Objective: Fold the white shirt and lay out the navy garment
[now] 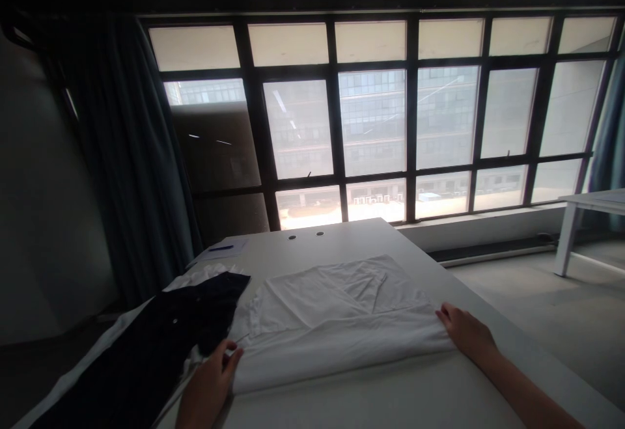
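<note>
A white garment, likely a shirt (332, 299), lies spread on the white table (361, 393), with a band of its near side folded over. Wrinkles and a creased, overlapping part show near its far right. My left hand (209, 377) pinches the left end of the folded band between thumb and fingers. At the band's right end, my right hand (466, 331) grips the edge with closed fingertips. Left of the shirt, close to my left hand, lies a dark garment (161, 338) with small light buttons or studs.
More white cloth (215, 271) lies under and behind the dark garment. A dark pen (222, 247) rests on paper (237, 247) at the far left corner. Two round cable holes are at the table's far end. Another white table (566, 237) stands at right; windows and curtains (127, 155) are beyond.
</note>
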`<act>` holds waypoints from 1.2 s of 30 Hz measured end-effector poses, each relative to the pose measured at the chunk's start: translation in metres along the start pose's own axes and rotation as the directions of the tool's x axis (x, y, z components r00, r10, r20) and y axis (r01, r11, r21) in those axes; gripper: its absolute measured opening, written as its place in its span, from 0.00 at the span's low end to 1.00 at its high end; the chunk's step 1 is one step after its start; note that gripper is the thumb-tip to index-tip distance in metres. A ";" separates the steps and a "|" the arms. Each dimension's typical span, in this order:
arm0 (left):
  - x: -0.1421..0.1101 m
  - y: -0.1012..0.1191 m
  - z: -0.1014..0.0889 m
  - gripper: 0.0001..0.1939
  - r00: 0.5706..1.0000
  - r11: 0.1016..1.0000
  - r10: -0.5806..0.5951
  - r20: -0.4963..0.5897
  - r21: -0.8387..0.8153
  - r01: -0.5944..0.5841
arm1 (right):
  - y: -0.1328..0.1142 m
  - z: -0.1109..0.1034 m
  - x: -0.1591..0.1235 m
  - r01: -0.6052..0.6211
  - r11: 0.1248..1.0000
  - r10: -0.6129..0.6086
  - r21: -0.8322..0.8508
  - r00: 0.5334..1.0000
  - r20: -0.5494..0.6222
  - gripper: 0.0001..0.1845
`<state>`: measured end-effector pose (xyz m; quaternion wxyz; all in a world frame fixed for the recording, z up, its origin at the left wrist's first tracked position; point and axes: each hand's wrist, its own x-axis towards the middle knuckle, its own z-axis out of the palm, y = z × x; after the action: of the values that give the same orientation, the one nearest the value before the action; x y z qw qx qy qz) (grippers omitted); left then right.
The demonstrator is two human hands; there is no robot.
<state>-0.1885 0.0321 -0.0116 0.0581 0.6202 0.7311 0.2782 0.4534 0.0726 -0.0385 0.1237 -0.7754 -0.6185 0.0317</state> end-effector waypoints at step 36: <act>-0.007 0.005 0.000 0.19 0.961 0.978 0.204 -0.188 0.084 -0.191 | 0.003 -0.001 -0.004 0.013 0.995 -0.009 0.097 0.999 -0.043 0.14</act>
<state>-0.1824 0.0256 -0.0111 -0.0625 0.6613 0.6764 0.3181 0.4559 0.0678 -0.0391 0.1743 -0.7654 -0.6179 0.0446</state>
